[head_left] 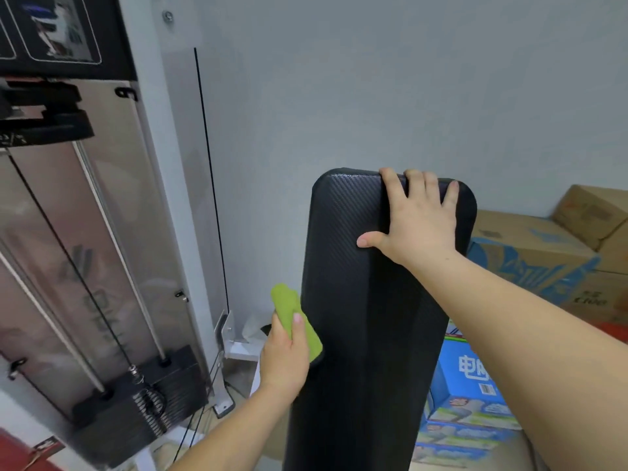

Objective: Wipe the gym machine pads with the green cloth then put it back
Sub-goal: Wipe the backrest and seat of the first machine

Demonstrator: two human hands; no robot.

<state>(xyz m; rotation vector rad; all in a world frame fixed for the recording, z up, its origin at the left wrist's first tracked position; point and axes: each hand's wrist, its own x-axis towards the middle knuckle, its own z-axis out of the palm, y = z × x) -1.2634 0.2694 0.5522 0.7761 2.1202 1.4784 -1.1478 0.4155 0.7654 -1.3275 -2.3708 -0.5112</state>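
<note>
The lower end of the black backrest pad (367, 317) is being cut off by the bottom edge, and part of its top rim is being hidden under the right hand (416, 219). Much of the green cloth (295, 317) is being covered by the left hand (285, 355). The print on the cardboard boxes (543, 253) is being blurred beyond reading.

Left hand (287, 351): fingers curled, thumb pressed forward, gripping. Right hand (413, 217): arm extended, palm flat, fingers hooked over top, thumb splayed left.
</note>
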